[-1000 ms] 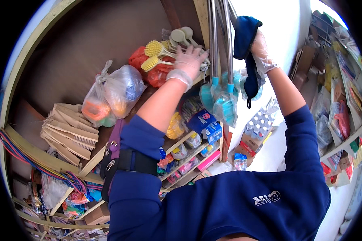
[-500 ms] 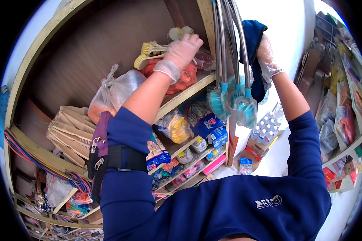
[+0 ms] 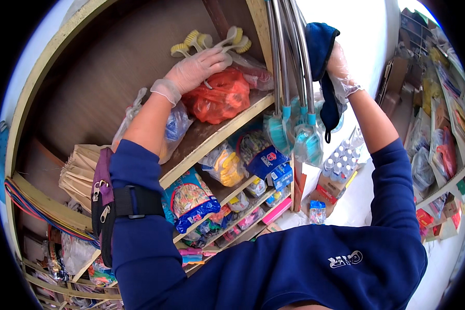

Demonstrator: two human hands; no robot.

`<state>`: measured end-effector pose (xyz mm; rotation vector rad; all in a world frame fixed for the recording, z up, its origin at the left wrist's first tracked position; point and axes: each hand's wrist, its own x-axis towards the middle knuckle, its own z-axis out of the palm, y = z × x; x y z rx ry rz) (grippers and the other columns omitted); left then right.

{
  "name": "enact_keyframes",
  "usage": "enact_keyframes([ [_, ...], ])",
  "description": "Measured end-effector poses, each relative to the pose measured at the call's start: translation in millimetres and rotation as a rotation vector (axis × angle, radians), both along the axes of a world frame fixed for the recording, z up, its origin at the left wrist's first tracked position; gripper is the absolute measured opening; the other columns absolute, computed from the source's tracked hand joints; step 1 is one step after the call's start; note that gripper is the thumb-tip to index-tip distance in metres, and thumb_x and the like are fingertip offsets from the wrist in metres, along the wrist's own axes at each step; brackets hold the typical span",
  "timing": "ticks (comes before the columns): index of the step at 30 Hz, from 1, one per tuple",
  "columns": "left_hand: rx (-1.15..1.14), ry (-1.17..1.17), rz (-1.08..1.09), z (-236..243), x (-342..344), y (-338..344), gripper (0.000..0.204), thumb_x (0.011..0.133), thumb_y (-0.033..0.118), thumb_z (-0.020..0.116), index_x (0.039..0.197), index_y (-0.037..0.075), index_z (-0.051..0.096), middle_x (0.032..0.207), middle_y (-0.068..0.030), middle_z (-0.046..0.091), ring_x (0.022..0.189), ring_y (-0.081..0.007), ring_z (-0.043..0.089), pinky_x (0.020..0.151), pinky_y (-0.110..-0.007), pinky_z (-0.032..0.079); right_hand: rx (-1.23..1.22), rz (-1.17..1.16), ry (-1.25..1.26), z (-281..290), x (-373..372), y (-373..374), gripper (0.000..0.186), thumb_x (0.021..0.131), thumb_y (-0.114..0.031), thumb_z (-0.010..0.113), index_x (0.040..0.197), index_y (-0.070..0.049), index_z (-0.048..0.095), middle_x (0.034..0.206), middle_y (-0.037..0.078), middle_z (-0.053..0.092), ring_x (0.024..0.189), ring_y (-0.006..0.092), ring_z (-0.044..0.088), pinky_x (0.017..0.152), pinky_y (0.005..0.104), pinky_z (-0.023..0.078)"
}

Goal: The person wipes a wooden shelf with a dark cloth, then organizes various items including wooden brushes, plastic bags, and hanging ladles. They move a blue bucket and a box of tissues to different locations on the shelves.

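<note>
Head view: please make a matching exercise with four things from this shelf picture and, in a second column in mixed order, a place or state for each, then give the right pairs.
Things:
1. dark blue cloth
2. orange plastic bag
3. yellow-headed brushes
4. metal-handled brooms with teal heads

Places or states:
A. hanging at the front edge of the shelf
B. held in the gloved right hand
C. lying on the upper shelf under the gloved left hand
D. just beyond the left fingertips

Pairs: 1-B, 2-C, 3-D, 4-A
</note>
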<state>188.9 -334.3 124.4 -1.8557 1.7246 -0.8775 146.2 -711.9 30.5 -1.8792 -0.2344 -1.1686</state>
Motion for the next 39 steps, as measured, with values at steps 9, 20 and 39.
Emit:
enact_keyframes([
  [9,0.057,0.256,0.229,-44.5,-26.7,21.4,0.065,0.074,0.006,0.062,0.135,0.016,0.043,0.147,-0.0110,0.031,0.139,-0.0319,0.025,0.102,-0.047,0.039,0.040,0.055,0.012,-1.5,4.6,-5.9,0.032,0.093,-0.024,0.059,0.112,0.002,0.060,0.093,0.017,0.069,0.090,0.0268,0.067,0.076,0.0353,0.054],
  [20,-0.016,0.281,0.639,-42.3,-63.8,2.2,0.085,0.072,0.001,0.065,0.145,0.029,0.029,0.149,-0.0062,0.030,0.124,-0.0313,0.046,0.099,-0.041,0.042,0.002,0.072,0.046,0.6,0.8,-4.5,0.032,0.094,-0.024,0.057,0.112,0.002,0.060,0.095,0.016,0.068,0.090,0.0234,0.066,0.076,0.0346,0.054],
  [39,-0.818,0.504,0.155,-65.3,-113.0,-22.7,0.049,0.086,0.012,0.053,0.135,0.010,0.045,0.129,-0.0184,0.050,0.119,-0.0344,0.049,0.101,-0.038,0.040,0.393,0.399,-0.304,73.1,-27.7,-6.3,0.024,0.090,-0.020,0.063,0.106,-0.003,0.063,0.089,0.004,0.067,0.078,0.0126,0.065,0.067,0.0256,0.055],
])
